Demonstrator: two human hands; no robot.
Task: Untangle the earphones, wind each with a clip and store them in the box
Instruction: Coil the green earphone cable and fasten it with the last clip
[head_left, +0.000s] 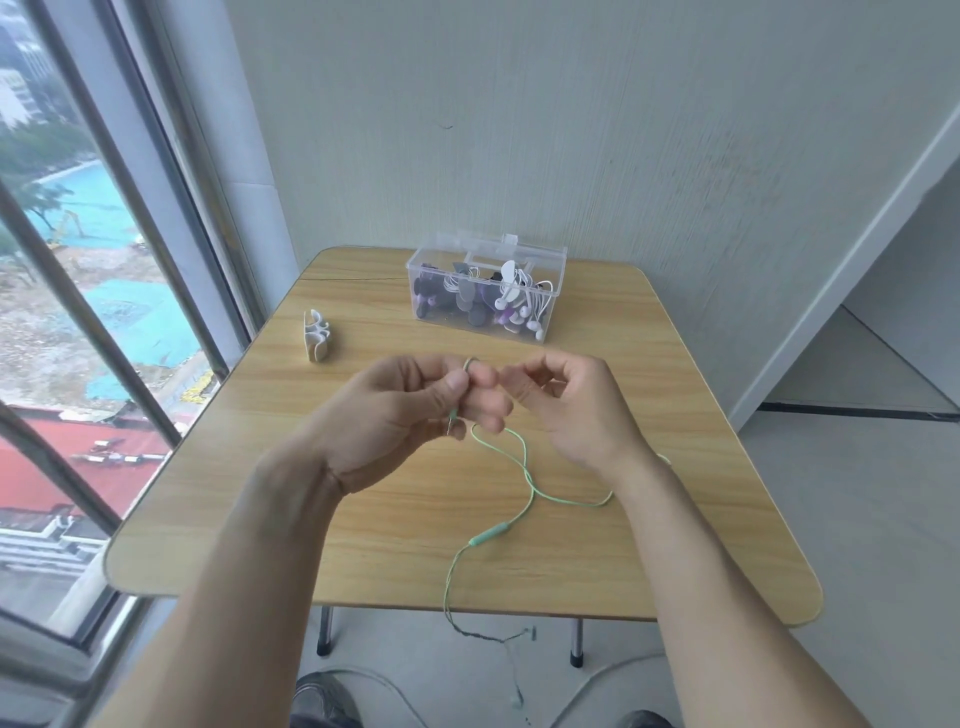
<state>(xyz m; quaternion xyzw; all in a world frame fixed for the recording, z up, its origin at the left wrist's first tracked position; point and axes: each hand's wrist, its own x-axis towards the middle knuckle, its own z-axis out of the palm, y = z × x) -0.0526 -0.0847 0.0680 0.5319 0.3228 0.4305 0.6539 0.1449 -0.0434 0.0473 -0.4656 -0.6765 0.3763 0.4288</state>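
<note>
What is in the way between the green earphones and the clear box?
Nothing visible. The green earphones are pinched in the left hand, and only bare table lies between them and the clear box. I cannot tell whether its lid is open.

Both forearms are seen bare, with no sleeves, watch or rings worn on the hands. Dark shoes are glimpsed below the forearms.
</note>
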